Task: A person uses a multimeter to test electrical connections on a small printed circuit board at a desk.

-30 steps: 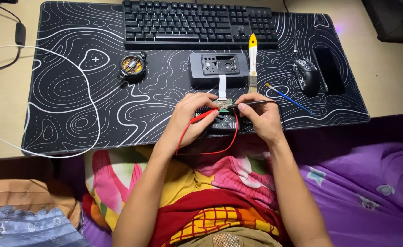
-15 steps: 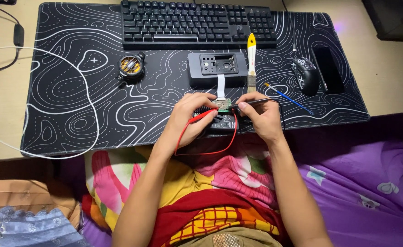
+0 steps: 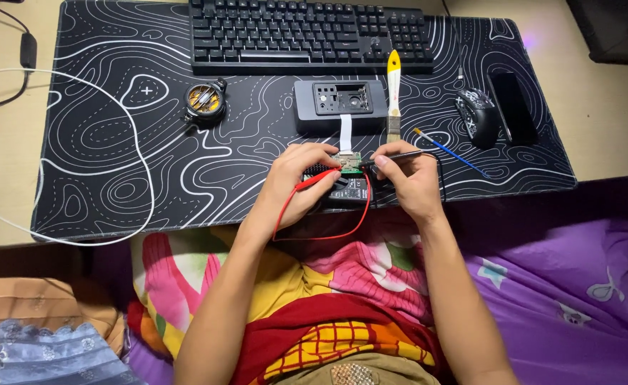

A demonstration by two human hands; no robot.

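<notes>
While both hands pinch thin probes onto one small board, a slip of either tip is the likeliest trouble.
Nearest, the left hand has its grip closed round a slim red test probe whose red lead loops down off the desk edge toward the lap, where a tug from arm or cloth could drag the tip aside; the right hand is pinched shut on a slim black test probe. Both tips meet on the small green circuit board, which sits over a dark meter-like body on the black line-patterned desk mat. I judge the tips could bridge neighbouring contacts. Beyond, a white ribbon strip ties the board to an opened grey casing; shifting the board could strain it. A yellow-handled brush lies just beside.
</notes>
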